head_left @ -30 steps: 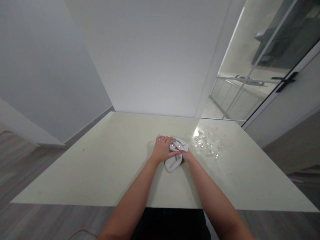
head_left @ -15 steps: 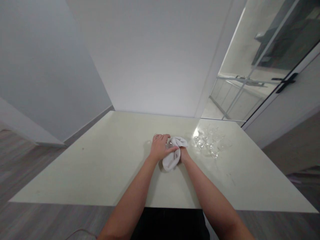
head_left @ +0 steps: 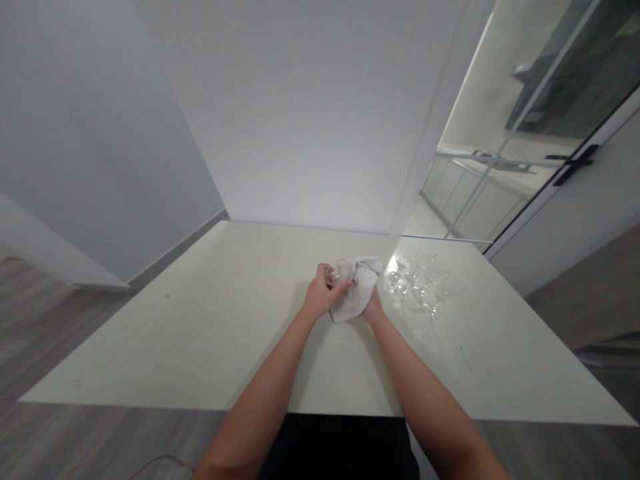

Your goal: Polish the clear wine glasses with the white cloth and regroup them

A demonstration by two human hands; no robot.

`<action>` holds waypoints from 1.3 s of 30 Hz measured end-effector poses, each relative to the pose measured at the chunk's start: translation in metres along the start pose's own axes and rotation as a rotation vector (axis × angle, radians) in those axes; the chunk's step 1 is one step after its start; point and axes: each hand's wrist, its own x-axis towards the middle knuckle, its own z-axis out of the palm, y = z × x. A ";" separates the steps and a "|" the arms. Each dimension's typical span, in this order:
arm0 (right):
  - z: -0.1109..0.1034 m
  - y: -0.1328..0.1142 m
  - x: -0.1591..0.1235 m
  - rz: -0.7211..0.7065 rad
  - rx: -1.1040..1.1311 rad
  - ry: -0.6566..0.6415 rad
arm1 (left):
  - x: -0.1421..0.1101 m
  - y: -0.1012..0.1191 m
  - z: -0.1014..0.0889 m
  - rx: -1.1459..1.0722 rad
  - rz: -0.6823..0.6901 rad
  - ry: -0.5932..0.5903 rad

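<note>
A white cloth point(head_left: 350, 305) is bunched up above the middle of the table, between my hands. My left hand point(head_left: 319, 297) is closed around a clear, glass-like object point(head_left: 342, 268). Its thumb reaches across to the cloth. The see-through object is partly covered by the fingers and cloth, so its exact kind cannot be made out. From the other side, my right hand point(head_left: 373, 309) grips the cloth. The folds hide most of its fingers.
Several clear, shiny glass-like pieces point(head_left: 420, 283) lie in a cluster right of my hands. They rest on a pale table point(head_left: 150, 347) that meets a white panel point(head_left: 310, 133) at its far edge. A glazed door with a black handle point(head_left: 575, 165) stands at the right.
Both hands have shifted slightly away from me and to the right. The cloth has turned and now spreads wider over the clear object. My left fingers are more curled.
</note>
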 end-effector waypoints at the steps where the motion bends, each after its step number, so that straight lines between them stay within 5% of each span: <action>1: 0.002 -0.001 -0.002 -0.008 -0.017 -0.027 | 0.000 0.000 0.001 -0.043 0.030 -0.021; 6: 0.013 -0.002 -0.013 -0.047 -0.216 -0.174 | 0.002 -0.004 0.000 -0.164 0.198 0.038; 11: 0.019 -0.007 -0.019 -0.093 -0.452 -0.267 | 0.005 -0.007 0.000 -0.275 0.191 0.010; 19: 0.014 -0.001 -0.022 0.198 -0.185 -0.338 | 0.007 -0.001 0.011 -0.812 -0.244 -0.221; 24: 0.014 -0.001 -0.015 -0.035 -0.457 -0.263 | 0.011 -0.001 0.005 -0.651 -0.198 0.097; 30: 0.016 -0.007 -0.023 0.308 -0.032 -0.277 | 0.007 0.003 -0.003 -0.886 -0.245 -0.157; 36: 0.016 -0.005 -0.016 0.078 -0.202 -0.165 | 0.007 0.001 0.007 -0.670 -0.244 0.080; 39: 0.016 -0.005 -0.015 0.154 -0.154 -0.156 | 0.008 -0.002 0.008 -0.683 -0.295 0.068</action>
